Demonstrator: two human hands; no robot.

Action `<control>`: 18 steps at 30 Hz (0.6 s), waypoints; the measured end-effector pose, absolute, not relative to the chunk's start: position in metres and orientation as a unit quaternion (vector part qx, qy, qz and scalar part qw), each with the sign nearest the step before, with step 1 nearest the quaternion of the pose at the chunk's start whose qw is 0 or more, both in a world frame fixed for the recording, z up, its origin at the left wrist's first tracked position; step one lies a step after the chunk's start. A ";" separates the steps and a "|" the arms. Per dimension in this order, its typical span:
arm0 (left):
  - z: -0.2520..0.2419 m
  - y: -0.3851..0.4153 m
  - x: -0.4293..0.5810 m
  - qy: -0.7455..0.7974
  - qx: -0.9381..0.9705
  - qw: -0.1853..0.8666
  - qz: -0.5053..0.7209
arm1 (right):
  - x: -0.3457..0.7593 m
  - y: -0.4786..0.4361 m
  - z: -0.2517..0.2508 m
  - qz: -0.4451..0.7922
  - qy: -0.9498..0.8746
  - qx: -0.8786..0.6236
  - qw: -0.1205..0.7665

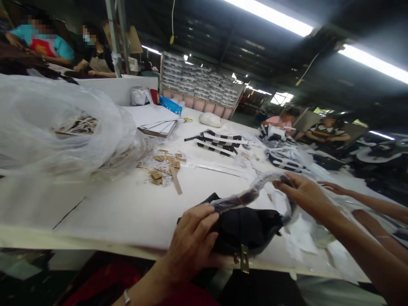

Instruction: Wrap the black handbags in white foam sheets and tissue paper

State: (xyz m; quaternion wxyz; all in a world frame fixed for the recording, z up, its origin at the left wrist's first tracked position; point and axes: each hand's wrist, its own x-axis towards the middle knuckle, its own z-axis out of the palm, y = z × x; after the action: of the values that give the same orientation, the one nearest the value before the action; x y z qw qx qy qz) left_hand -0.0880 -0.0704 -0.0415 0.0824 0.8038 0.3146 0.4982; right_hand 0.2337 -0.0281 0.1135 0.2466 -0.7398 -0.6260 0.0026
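The left hand (194, 234) and right hand (301, 192) are gripping opposite parts of the already plastic-wrapped strap (246, 198), while the bag's clasp (244, 258) is seemingly hanging unfastened.

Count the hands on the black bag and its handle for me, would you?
2: the left hand at the left end of the wrapped handle, and the right hand holding its raised right part.

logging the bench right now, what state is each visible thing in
Handle: wrapped in clear plastic, arched up
Black bag: below the handle; open or shut unclear
Gold clasp: hanging down
Left hand: at the handle's left end
Right hand: gripping the handle
Plastic bag: loosely crumpled
Brown tags: scattered
Ceiling lights: lit
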 end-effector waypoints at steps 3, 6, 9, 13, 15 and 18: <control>-0.044 -0.050 -0.090 0.390 0.792 0.095 0.460 | 0.244 -0.044 0.094 0.001 -0.639 -0.729 0.247; -0.059 -0.041 -0.088 0.417 0.796 0.160 0.409 | 0.264 -0.075 0.065 -0.006 -0.571 -0.761 0.308; -0.063 -0.039 -0.089 0.434 0.792 0.186 0.388 | 0.283 -0.116 0.023 0.073 -0.463 -0.802 0.372; -0.052 -0.036 -0.093 0.440 0.797 0.193 0.367 | 0.279 -0.163 -0.041 0.277 -0.361 -0.799 0.393; -0.044 -0.033 -0.095 0.452 0.791 0.228 0.344 | 0.263 -0.174 -0.063 0.328 -0.350 -0.777 0.407; -0.034 -0.028 -0.095 0.474 0.768 0.310 0.298 | 0.236 -0.166 -0.074 0.369 -0.370 -0.734 0.433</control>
State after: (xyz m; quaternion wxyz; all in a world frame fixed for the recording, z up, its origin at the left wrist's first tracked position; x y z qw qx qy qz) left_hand -0.0950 -0.0284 -0.0342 0.3104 0.7680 0.4742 0.2983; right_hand 0.2360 -0.1659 -0.0744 0.4327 -0.7345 -0.3701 0.3692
